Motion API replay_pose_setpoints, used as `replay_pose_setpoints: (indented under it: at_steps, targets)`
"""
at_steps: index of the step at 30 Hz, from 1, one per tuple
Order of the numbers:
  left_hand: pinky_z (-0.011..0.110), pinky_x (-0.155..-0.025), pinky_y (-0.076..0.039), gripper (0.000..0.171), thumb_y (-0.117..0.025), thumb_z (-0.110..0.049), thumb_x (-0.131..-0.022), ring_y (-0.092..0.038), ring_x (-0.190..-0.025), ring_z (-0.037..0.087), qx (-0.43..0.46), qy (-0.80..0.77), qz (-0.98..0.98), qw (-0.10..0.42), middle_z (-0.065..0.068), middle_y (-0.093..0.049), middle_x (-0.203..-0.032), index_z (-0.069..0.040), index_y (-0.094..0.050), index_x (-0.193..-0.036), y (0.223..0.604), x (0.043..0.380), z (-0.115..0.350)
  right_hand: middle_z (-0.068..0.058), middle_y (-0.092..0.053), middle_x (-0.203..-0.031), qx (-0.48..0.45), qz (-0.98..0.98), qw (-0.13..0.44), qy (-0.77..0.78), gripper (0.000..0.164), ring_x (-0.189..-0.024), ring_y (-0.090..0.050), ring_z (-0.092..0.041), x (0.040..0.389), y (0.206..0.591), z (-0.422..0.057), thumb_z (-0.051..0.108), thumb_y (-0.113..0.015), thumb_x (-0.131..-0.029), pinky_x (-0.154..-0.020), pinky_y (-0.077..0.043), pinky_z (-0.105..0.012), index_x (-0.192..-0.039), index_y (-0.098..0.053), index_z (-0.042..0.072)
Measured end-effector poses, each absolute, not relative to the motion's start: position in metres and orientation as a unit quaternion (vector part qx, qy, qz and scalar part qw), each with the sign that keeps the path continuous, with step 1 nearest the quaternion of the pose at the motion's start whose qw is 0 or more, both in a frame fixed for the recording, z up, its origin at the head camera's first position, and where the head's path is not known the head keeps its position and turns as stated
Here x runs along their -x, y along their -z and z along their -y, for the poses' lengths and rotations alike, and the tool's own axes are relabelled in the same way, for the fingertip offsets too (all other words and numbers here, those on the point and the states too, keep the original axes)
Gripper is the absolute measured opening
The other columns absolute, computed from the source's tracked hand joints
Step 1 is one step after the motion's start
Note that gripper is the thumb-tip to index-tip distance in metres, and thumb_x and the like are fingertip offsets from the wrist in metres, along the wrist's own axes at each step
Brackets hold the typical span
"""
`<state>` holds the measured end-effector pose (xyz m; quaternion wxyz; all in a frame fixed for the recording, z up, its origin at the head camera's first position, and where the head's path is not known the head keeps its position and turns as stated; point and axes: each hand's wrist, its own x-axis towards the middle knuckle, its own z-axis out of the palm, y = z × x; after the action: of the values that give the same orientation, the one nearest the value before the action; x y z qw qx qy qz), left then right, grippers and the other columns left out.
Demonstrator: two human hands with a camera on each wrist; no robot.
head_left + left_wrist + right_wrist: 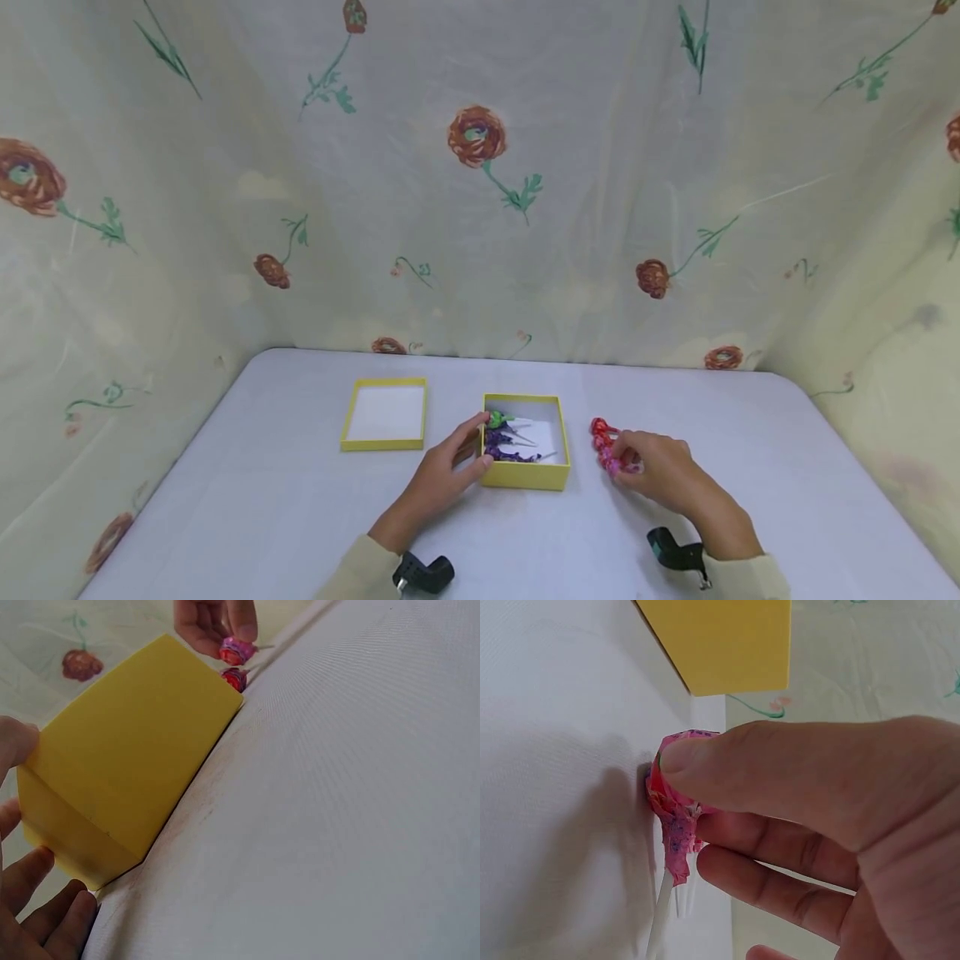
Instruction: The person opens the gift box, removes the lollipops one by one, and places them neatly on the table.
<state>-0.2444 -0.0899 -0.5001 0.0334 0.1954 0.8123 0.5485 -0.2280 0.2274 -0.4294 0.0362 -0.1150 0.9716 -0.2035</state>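
Between thumb and fingers my right hand (660,467) pinches a pink-wrapped lollipop (679,780), its white stick pointing down in the right wrist view. Red-wrapped lollipops (600,432) lie in a row right beside it on the table. My left hand (453,467) rests against the left side of an open yellow box (528,476), thumb at the near corner and fingertips along the side. Inside the box, along its left wall, lie several purple-wrapped lollipops (506,454) and a green-wrapped one (498,418), sticks pointing right.
A shallow yellow lid (384,445) with a white inside lies left of the box, open side up. All of this is on a white-covered table (247,492). A flower-printed cloth (585,217) hangs behind and at both sides.
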Motion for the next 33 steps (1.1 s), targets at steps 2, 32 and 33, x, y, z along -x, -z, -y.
replay_pose_setpoints:
  at_steps: [2,32,33]
  targets:
    - [0.034,-0.111,-0.037,0.062,-0.059,-0.036,-0.095,-0.038,-0.138,0.021,-0.195,-0.549,-0.812,0.034,-0.008,-0.031,-0.154,-0.034,-0.031,-0.151,0.500,0.245,0.090,0.006,-0.061,-0.082,0.117,-0.972,0.041,0.201,0.019,-0.081,-0.055,-0.015,0.229,0.430,-0.227,0.018,-0.079,-0.079,-0.074,-0.043,-0.044,-0.093,-0.066,0.016]
    - [0.033,-0.111,-0.037,0.061,-0.059,-0.033,-0.096,-0.037,-0.138,0.021,-0.199,-0.549,-0.811,0.037,-0.010,-0.033,-0.153,-0.032,-0.032,-0.151,0.500,0.244,0.091,0.003,-0.056,-0.077,0.106,-0.962,0.054,0.247,0.019,-0.073,-0.051,-0.014,0.232,0.444,-0.221,0.004,-0.078,-0.078,-0.065,-0.052,-0.026,-0.090,-0.065,0.011]
    - [0.033,-0.110,-0.037,0.061,-0.059,-0.033,-0.096,-0.037,-0.138,0.021,-0.200,-0.549,-0.811,0.036,-0.010,-0.033,-0.153,-0.032,-0.032,-0.151,0.499,0.245,0.091,0.003,-0.056,-0.077,0.107,-0.961,0.053,0.248,0.019,-0.073,-0.051,-0.014,0.232,0.444,-0.221,0.004,-0.077,-0.078,-0.065,-0.051,-0.026,-0.090,-0.064,0.011]
